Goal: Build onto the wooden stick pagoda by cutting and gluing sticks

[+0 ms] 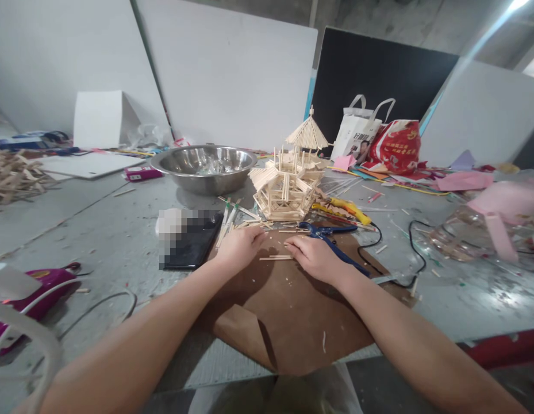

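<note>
My left hand (pixel 242 248) is closed, its fingers curled together over the brown sheet (pixel 288 322). Whatever it may hold is hidden. Facing it, my right hand (pixel 317 257) is also closed, thumb and fingers pinched, with any small thing between them too small to make out. Thin wooden sticks (pixel 273 258) lie on the sheet between the hands, close to the right fingertips. Just behind stands a pavilion model (pixel 288 187) built of wooden sticks, with a pointed roof. A blue plier-like tool (pixel 331 233) lies beside and partly behind my right hand.
A black phone (pixel 193 244) lies left of the sheet. Behind it stands a steel basin (pixel 205 181). A yellow-handled corded tool (pixel 348 210) lies right of the model. Bags (pixel 396 146), a pink-topped clear container (pixel 460 233) and a stick pile (pixel 16 178) stand farther out.
</note>
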Tool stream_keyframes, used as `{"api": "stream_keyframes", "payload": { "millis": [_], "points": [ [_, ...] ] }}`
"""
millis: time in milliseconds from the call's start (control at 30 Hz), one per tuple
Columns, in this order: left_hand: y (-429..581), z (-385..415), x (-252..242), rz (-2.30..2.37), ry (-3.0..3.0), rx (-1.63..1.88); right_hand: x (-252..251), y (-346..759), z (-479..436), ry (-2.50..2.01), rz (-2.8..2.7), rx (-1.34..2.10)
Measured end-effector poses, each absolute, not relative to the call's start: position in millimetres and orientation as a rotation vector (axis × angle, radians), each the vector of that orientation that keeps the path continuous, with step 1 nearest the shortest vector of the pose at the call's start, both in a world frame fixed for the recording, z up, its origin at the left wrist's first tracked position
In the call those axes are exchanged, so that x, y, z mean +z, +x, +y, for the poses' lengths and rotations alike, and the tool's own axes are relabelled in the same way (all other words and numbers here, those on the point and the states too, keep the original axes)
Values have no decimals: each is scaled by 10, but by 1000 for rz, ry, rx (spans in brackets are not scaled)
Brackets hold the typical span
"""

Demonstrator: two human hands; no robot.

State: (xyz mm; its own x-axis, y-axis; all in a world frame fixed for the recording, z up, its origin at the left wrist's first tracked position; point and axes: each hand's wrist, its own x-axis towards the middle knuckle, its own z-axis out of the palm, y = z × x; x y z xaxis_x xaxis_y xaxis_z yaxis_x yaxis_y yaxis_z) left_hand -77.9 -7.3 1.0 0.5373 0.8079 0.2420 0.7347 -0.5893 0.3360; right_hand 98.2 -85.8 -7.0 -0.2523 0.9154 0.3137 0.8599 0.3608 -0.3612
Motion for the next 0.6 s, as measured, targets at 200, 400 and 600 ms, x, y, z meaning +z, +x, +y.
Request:
{"api": "stream_keyframes", "payload": {
  "millis": [200, 400, 600],
  "points": [
    [-784, -77, -32, 1400, 2737, 363, -129, 850, -854, -1487, -2245, 10],
    [-769, -103, -28, 1445, 2736, 304, -187, 814, -821, -1543, -2380, -113],
    [-765, -117, -43, 1457, 2752, 276, -160, 808, -835, -1595, -2407, -145]
  ]
}}
